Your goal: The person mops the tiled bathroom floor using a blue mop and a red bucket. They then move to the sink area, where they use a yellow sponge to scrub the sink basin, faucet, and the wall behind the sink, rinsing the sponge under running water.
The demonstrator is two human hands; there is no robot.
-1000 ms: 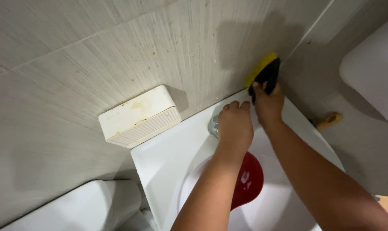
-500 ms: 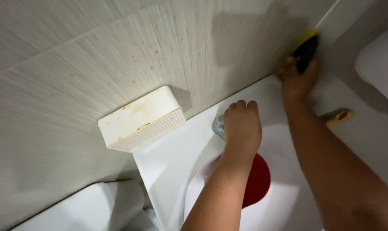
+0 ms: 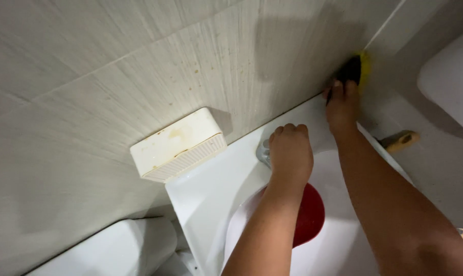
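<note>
At the upper right of the frame, the right hand (image 3: 342, 105) grips a yellow sponge (image 3: 355, 71) against the wall tile (image 3: 139, 66); the left hand (image 3: 291, 153), nearer the middle, closes over the tap (image 3: 263, 152).

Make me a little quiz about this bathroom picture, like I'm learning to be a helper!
1. True or false: the right hand presses a yellow and black sponge against the wall.
2. What does the left hand rest on? A) the tap B) the white box on the wall C) the red bowl
3. Fill in: the red bowl sits inside the white ____.

Key: 1 true. 2 A, though the hand hides most of the tap. 3 sink.
</note>
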